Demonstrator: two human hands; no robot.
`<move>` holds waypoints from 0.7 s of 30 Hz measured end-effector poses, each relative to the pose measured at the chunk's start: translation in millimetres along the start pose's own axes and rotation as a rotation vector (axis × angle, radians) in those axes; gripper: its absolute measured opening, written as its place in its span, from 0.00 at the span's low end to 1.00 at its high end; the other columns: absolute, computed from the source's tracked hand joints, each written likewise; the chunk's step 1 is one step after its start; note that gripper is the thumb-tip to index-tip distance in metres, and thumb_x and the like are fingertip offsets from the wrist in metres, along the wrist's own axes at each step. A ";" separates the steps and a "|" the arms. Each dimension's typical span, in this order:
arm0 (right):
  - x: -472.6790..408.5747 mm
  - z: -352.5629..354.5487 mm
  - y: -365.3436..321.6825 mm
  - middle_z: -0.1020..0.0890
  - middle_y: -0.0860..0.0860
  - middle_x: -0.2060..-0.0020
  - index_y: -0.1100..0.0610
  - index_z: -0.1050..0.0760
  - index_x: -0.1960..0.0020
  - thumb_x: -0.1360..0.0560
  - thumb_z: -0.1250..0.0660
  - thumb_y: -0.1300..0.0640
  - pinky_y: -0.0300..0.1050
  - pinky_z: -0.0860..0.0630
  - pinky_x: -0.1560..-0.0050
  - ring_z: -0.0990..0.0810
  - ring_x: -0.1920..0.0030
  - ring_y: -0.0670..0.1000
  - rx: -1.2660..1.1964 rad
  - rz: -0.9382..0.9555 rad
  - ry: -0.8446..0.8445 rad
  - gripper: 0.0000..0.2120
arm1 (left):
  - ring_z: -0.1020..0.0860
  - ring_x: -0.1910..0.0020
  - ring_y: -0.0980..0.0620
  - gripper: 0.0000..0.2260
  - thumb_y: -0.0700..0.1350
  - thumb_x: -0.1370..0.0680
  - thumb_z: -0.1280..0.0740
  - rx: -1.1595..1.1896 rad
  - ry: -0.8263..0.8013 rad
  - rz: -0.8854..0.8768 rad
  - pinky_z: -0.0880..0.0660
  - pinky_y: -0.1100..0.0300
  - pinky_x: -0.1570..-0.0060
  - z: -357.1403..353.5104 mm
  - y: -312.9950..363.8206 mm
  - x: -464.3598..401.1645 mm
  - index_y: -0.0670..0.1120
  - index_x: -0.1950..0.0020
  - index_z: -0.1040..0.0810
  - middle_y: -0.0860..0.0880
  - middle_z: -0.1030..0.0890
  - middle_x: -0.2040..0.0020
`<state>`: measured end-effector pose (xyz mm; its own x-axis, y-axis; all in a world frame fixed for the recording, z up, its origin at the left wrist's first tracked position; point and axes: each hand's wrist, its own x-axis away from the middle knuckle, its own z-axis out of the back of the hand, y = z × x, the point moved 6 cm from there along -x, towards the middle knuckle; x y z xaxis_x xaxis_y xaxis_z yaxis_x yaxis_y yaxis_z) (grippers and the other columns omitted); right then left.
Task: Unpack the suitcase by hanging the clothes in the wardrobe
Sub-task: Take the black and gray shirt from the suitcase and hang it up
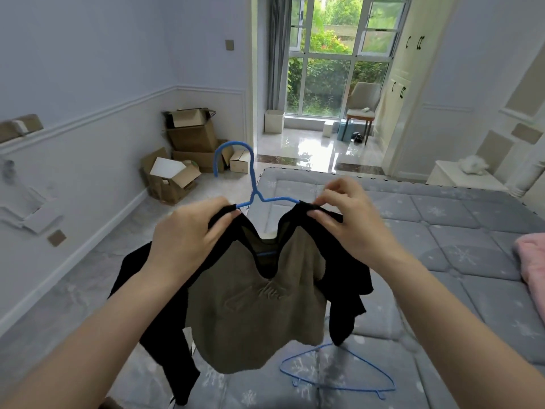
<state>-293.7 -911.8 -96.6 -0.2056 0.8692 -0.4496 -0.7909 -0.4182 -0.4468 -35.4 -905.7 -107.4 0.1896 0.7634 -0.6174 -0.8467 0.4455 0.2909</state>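
Shirt (253, 308), brown-black, centre frame, draped on blue hanger (250, 184). Left hand (188, 234) and right hand (348, 219) each pinch a shoulder over hanger ends. Risk: wide neckline slipping off, shirt dropping onto bed (442, 261). Spare hanger (342, 376) lower right.

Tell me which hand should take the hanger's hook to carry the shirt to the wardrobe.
Probably the left hand. The blue hanger has its hook rising nearer that hand, while the wardrobe stands off to the right. The right hand pinches the shirt shoulder farther from the hook.
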 end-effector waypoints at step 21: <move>-19.4 23.6 45.9 0.16 0.44 0.58 0.44 0.20 0.51 0.19 0.39 0.55 0.53 0.21 0.51 0.18 0.57 0.46 -0.209 -0.048 -0.052 0.11 | 0.26 0.69 0.45 0.16 0.59 0.21 0.48 -0.164 0.056 -0.147 0.32 0.56 0.74 49.3 -64.5 -39.7 0.52 0.56 0.26 0.53 0.27 0.69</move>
<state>-339.7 -941.7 -90.1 -0.2042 0.8996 -0.3860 -0.6647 -0.4169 -0.6199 36.2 -941.7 -65.6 0.2933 0.6667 -0.6851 -0.8823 0.4647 0.0744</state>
